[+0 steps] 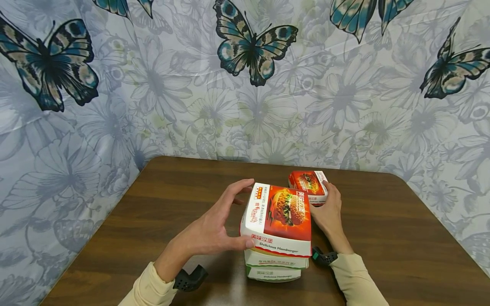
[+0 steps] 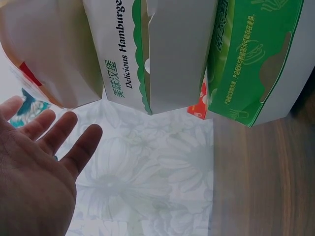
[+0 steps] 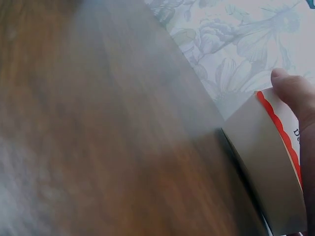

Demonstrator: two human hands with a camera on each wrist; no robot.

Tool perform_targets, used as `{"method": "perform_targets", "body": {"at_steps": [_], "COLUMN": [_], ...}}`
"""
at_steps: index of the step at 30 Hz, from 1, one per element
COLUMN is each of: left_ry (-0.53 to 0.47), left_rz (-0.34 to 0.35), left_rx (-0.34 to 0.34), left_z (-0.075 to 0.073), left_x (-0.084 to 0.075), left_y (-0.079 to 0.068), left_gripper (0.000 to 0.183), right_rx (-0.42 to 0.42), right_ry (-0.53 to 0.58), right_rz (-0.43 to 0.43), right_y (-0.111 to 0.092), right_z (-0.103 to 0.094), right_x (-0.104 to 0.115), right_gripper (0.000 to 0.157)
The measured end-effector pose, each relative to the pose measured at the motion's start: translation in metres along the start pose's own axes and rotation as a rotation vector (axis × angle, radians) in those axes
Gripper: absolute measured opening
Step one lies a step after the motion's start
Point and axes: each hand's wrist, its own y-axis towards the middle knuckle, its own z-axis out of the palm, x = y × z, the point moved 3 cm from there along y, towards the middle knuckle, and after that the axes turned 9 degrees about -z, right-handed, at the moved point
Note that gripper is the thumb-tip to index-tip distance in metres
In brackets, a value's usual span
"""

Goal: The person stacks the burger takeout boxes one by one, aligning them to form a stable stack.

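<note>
Three hamburger boxes stand stacked near the table's middle. On top is a red and white box with a burger picture; under it are a white box with a green scalloped edge and a green one. My left hand is spread at the stack's left side, its thumb at the top box's front corner. In the left wrist view its fingers are extended beside the boxes. Behind the stack, my right hand grips a smaller-looking red and white hamburger box by its right side. The stack partly hides that box.
The brown wooden table has its far edge just behind the red box. Beyond it hangs a pale floral cloth with teal butterflies. A black wrist device sits on the left wrist, another on the right.
</note>
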Motion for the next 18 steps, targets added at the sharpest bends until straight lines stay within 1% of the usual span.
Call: {"method": "perform_targets", "body": {"at_steps": [5,10,14,16,18], "left_ry": [0.011,0.016,0.014,0.012,0.008], "left_rz": [0.023,0.033,0.022,0.012,-0.001], "left_rx": [-0.005,-0.007,0.000,0.004,0.008], "left_z": [-0.0004,-0.0005,-0.0004,-0.0002,-0.0001], "left_x": [-0.0005,-0.0011,-0.0003,0.0001,0.0002], "left_y": [0.0005,0.0004,-0.0005,-0.0009,-0.0012], "left_gripper": [0.108,0.108,0.106,0.106,0.105], "right_rx": [-0.004,-0.008,0.024,0.041,0.047], "right_ry": [0.000,-0.008,-0.037,-0.051,-0.059], "right_rz": [0.011,0.002,0.051,0.086,0.102], "right_y": [0.0010,0.0032,0.0052,0.0054,0.0058], "right_z": [0.0025,0.0051,0.0067,0.0062,0.0057], "right_x": [0.0000,0.0007,0.0016,0.0017,0.0018], "right_gripper": [0.088,0.091,0.095,0.095,0.095]}}
